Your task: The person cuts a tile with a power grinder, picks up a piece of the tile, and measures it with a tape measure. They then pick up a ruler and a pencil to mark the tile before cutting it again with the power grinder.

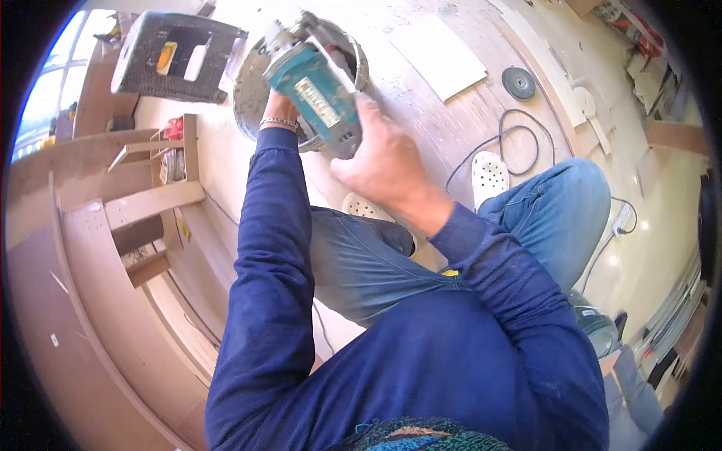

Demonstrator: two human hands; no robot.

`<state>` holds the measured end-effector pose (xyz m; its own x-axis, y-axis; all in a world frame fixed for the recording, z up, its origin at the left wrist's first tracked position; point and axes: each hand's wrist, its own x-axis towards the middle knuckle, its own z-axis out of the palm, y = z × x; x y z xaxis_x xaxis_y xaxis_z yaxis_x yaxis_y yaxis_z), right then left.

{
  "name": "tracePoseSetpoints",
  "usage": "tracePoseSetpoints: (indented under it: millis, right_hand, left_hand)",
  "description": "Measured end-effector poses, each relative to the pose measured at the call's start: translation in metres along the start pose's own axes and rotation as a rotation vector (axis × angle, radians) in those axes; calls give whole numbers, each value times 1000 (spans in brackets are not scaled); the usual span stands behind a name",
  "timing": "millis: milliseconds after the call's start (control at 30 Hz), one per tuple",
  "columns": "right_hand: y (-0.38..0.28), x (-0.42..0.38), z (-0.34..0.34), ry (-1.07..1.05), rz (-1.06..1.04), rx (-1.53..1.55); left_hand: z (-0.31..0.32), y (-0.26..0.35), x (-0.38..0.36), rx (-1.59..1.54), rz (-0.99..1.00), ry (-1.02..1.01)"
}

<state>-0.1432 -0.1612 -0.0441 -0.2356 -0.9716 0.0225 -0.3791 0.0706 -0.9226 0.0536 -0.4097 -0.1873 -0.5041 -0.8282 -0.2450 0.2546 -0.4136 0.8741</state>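
A teal power tool with a white label is held up over a round bucket near the top of the view. My right hand grips the rear end of its body. Behind the tool, my left hand shows only in part beside the teal housing, with a bracelet at the wrist; its fingers are hidden. The tool's front end is blurred and lies above the bucket's opening.
A dark plastic stool stands left of the bucket. A white board, a black disc and a looped cable lie on the floor. Wooden framing is at the left; a power strip lies right of my knee.
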Motion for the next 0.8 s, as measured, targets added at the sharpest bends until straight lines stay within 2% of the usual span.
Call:
tracePoseSetpoints:
  millis: [33, 67, 133, 167, 233, 267, 333, 367, 467, 600, 667, 700, 800]
  right_hand:
    - [-3, 2, 5, -24, 21, 1]
    - [-3, 4, 9, -50, 43, 4]
    - [-1, 8, 18, -33, 43, 51]
    - [-1, 10, 21, -26, 46, 25]
    - [0, 15, 27, -23, 55, -1]
    - [0, 18, 28, -32, 75, -9]
    - [1, 24, 31, -47, 95, -18]
    - [4, 26, 34, -32, 94, -17]
    - [11, 35, 41, -25, 97, -25]
    - [14, 42, 45, -28, 104, -36]
    - [14, 45, 48, -38, 107, -48]
    - [15, 46, 49, -42, 111, -62]
    - [17, 47, 52, -30, 101, -62]
  left_hand:
    - [-6, -14, 9, 143, 35, 6]
    - [19, 2, -1, 208, -40, 26]
    - [64, 18, -19, 264, -54, 138]
    - [70, 20, -18, 271, -62, 128]
    - [75, 21, -16, 23, -29, 214]
    - [54, 13, -6, 23, -34, 216]
    - [21, 4, 9, 392, -17, -26]
    - [15, -1, 8, 654, 104, -40]
    - [10, -2, 10, 284, 88, -49]
    - [10, 1, 9, 30, -19, -12]
    - [3, 1, 11, 361, 103, -78]
    - [0, -1, 13, 359, 98, -74]
    - [-12, -8, 27, 668, 244, -89]
